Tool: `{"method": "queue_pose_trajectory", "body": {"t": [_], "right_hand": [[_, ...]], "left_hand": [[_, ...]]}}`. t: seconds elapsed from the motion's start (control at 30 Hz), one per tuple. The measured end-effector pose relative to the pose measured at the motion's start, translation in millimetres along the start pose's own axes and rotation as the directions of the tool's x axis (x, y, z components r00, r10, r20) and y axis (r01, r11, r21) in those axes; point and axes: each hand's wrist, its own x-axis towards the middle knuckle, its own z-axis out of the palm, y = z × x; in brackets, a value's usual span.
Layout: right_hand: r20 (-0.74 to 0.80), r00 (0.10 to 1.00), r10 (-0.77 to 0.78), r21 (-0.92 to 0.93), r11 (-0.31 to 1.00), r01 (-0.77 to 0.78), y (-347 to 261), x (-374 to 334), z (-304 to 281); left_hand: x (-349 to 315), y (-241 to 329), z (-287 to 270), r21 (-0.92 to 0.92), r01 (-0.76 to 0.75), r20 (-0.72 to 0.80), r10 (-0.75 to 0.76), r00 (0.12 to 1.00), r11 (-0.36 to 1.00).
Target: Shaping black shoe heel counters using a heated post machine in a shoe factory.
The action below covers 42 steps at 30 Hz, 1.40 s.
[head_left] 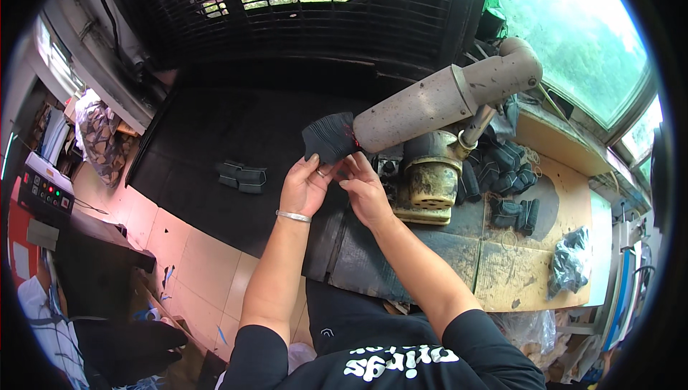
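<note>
- The counter [545, 275], covered in worn brown board, carries a grimy beige machine with a long cylindrical arm [430, 107] reaching out to the person's left.
- A dark mat [215, 146] covers the floor beyond the counter; a small bundle of dark folded pieces [242, 176] lies on it, well apart from the hands.
- A heap of similar dark bundles [502, 168] sits behind and to the right of the machine, with one more bundle [517, 214] just in front and a crumpled black bag [571, 261] near the counter's right end.
- At far left stands a control box with coloured buttons [44, 191]; no labels are readable.
- The black ribbed fabric piece [330, 137] hangs on the arm's tip, partly pulled on.
- The left hand [304, 188] pinches its lower edge; the right hand [364, 188] has its grip pressed at the edge beside the tip.
- Judged step: fitting the piece over the arm; next would call for an even tug from both sides.
</note>
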Motion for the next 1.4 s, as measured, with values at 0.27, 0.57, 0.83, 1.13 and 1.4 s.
{"method": "queue_pose_trajectory", "body": {"t": [0.27, 0.57, 0.83, 1.13, 1.4], "right_hand": [[0.012, 1.0, 0.013, -0.005, 1.0, -0.013, -4.2, -15.9, -0.5], [0.018, 0.999, 0.034, -0.066, 0.997, -0.032, -10.5, -35.0, -3.8], [-0.048, 0.999, 0.012, 0.036, 0.999, -0.01, -36.4, -44.5, -3.6], [-0.133, 0.986, 0.097, 0.103, 0.991, -0.083, -51.6, 10.2, -22.1], [-0.197, 0.979, 0.042, 0.061, 0.998, -0.031, -54.7, 29.9, -15.4]], "left_hand": [[-9.6, -5.4, -6.5, 0.039, 0.027, 0.032, -0.028, 0.999, 0.999], [-22.1, -13.2, -4.8, 0.055, 0.064, 0.037, -0.066, 0.997, 0.996], [-28.5, -15.5, -1.3, 0.072, 0.115, 0.015, -0.116, 0.993, 0.991], [9.3, 2.5, -17.6, 0.038, 0.111, -0.01, -0.111, 0.994, 0.993], [23.3, 15.0, -8.6, 0.12, 0.107, -0.036, -0.104, 0.994, 0.987]]}}
